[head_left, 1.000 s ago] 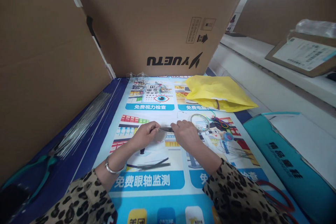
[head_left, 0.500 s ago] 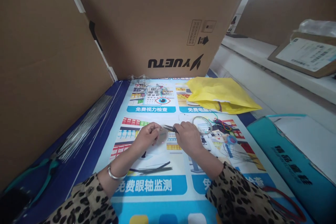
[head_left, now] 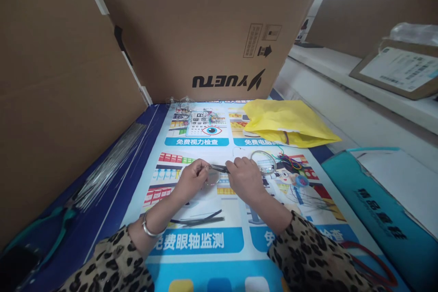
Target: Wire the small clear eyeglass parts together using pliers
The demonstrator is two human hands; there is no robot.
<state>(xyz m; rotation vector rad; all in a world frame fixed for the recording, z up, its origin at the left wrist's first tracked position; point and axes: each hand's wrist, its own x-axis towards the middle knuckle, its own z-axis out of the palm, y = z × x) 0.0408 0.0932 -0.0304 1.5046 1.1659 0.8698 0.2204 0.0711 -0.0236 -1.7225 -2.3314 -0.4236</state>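
My left hand (head_left: 191,179) pinches a clear round lens (head_left: 211,177) just above the printed blue poster mat (head_left: 198,239). My right hand (head_left: 244,177) is closed on a thin dark tool (head_left: 219,168) whose tip points left at the lens edge. The two hands nearly meet over the middle of the mat. Both sleeves are leopard print, and the left wrist wears a silver bangle (head_left: 149,229). A round wire-rimmed lens ring (head_left: 263,161) lies right beside my right hand.
Upright cardboard panels (head_left: 205,27) wall the back and left. A yellow bag (head_left: 287,122) lies at the back right, coloured wires (head_left: 290,163) near it. Thin metal rods (head_left: 106,169) and teal pliers (head_left: 51,230) lie left; dark strips (head_left: 198,219) lie near me. A teal pouch (head_left: 379,210) sits right.
Both hands stayed together over the mat; the tool tip and lens shifted slightly, and the view moved a little.
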